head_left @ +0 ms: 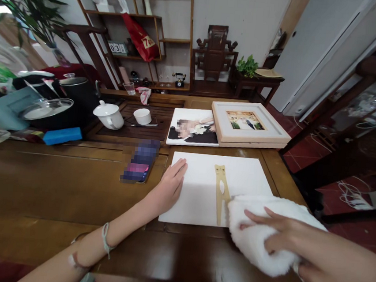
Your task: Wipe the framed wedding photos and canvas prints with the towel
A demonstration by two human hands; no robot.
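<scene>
My left hand (172,184) lies flat on the left edge of a white picture panel (192,203), fingers stretched out and close together. The panel lies back side up on the wooden table, with a gold-coloured fold-out stand (220,179) down its middle. In my right hand (280,236) is a fluffy white cloth (247,253), bunched under the fingers. The cloth covers the panel's lower right corner and touches the stand, hanging past the panel's near edge. Part of the right hand is blurred.
Behind the panel lie a photo print (192,128) and a stack of wood-rimmed picture frames (254,144). A phone (139,163) is left of the panel. Farther left stand a white bowl (142,116), a lidded cup (109,115), a blue block (62,136) and a pot (49,112).
</scene>
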